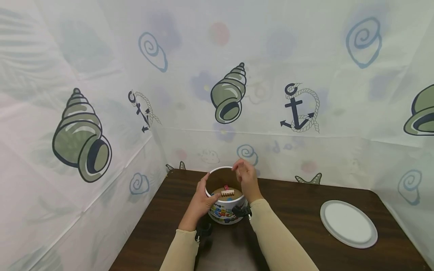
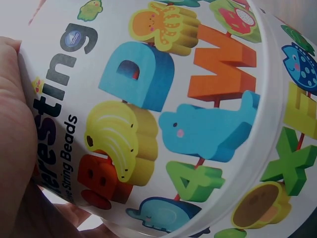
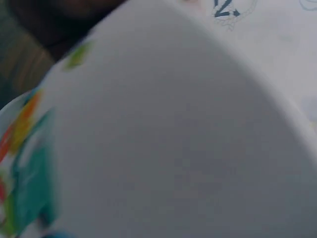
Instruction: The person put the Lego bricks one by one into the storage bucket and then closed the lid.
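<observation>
A white round tub (image 1: 226, 210) printed with colourful beads and letters stands on the table, its open top tilted toward the camera. Inside lie a comb-like beige piece (image 1: 227, 193) and a small red piece (image 1: 226, 187). My left hand (image 1: 200, 201) grips the tub's left side, thumb over the near rim. Bent over the rim at the right, the fingers of my right hand (image 1: 248, 182) hold that side. In the left wrist view, part of the left hand (image 2: 15, 104) lies against the printed wall. The right wrist view is blurred and mostly filled by the white wall of the tub (image 3: 168, 129).
To the right on the dark wooden table (image 1: 288, 222) lies a flat white round disc (image 1: 349, 224) with a raised rim. Behind and at the sides hangs a white sheet (image 1: 190, 105) printed with shells and anchors.
</observation>
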The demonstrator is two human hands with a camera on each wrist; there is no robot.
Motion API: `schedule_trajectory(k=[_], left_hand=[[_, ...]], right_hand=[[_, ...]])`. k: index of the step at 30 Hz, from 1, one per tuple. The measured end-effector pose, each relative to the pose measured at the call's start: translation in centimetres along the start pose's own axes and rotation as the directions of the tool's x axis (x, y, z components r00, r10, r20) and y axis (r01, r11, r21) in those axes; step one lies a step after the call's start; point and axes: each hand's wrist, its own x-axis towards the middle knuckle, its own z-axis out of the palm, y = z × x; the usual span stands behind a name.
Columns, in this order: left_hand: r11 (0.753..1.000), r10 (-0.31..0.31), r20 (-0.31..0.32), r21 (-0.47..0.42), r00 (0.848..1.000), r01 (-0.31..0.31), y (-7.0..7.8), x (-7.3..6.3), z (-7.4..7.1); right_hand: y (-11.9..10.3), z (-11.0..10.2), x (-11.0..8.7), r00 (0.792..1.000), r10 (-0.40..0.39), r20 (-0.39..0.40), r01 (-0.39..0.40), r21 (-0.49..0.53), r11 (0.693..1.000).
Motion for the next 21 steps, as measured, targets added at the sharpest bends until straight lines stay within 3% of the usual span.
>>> schedule_trajectory(k=[8, 12, 16, 18, 21], left_hand=[[1.000, 0.003, 0.003, 0.009, 1.000, -0.003, -0.4, -0.3, -0.2], [1.000, 0.010, 0.018, 0.011, 1.000, -0.010, -0.3, -0.1, -0.3], [1.000, 0.019, 0.016, -0.006, 1.000, -0.019, -0.1, 0.0, -0.5], [1.000, 0.021, 0.020, -0.005, 1.000, -0.021, -0.2, 0.0, -0.4], [1.000, 0.015, 0.020, 0.002, 1.000, -0.015, -0.3, -0.2, -0.5]], right_hand=[[0.2, -0.7, -3.4, 0.999, -0.043, 0.033, 0.043, 0.029, 0.999], [-0.2, -1.6, -5.0, 0.998, -0.066, 0.011, 0.064, 0.120, 0.991], [-0.6, -2.6, -6.3, 0.995, 0.047, -0.087, -0.030, 0.186, 0.982], [-0.4, -3.4, -7.2, 0.974, 0.139, -0.181, -0.103, 0.195, 0.975], [0.4, -4.7, -9.0, 0.898, 0.291, -0.328, -0.231, 0.210, 0.950]])
